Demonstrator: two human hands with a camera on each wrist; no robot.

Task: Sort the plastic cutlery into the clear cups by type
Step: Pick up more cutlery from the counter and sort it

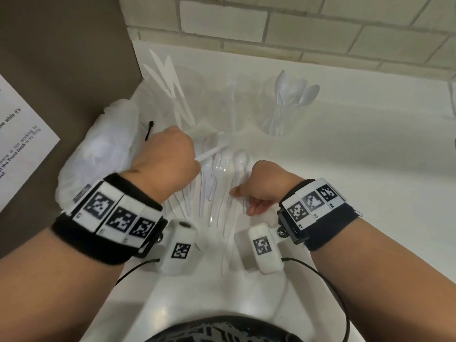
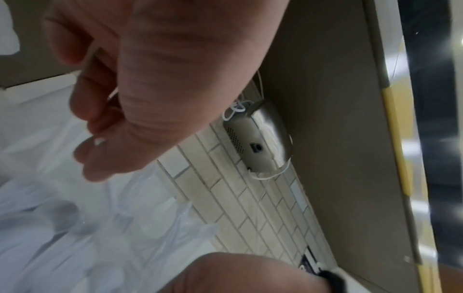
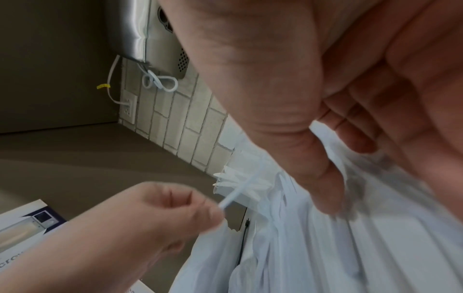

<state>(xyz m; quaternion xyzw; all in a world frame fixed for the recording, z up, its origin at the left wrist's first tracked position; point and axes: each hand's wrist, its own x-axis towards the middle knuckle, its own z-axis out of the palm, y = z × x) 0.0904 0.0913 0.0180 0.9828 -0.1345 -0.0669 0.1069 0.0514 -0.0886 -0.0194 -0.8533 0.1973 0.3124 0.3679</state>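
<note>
Three clear cups stand at the back of the white counter (image 1: pixel 357 169): the left cup (image 1: pixel 179 99) holds knives, the middle cup (image 1: pixel 232 95) a fork, the right cup (image 1: pixel 283 107) spoons. A pile of white cutlery (image 1: pixel 219 191) lies in front of them. My left hand (image 1: pixel 195 159) hovers above the pile's left side and pinches the handle of one white cutlery piece (image 1: pixel 213 150); its type is hidden. In the right wrist view that piece (image 3: pixel 233 196) points toward the knife cup (image 3: pixel 235 184). My right hand (image 1: pixel 243 201) hangs over the pile's right side, fingers loosely curled, thumb (image 3: pixel 323 190) down, holding nothing.
A crumpled clear plastic bag (image 1: pixel 98 154) with a black tie (image 1: pixel 148 130) lies left of the pile against the brown side wall (image 1: pixel 61 58), which bears a printed sheet (image 1: pixel 19 134). Pale brick tiles (image 1: pixel 271 33) back the counter. A steel device (image 2: pixel 258 138) hangs above.
</note>
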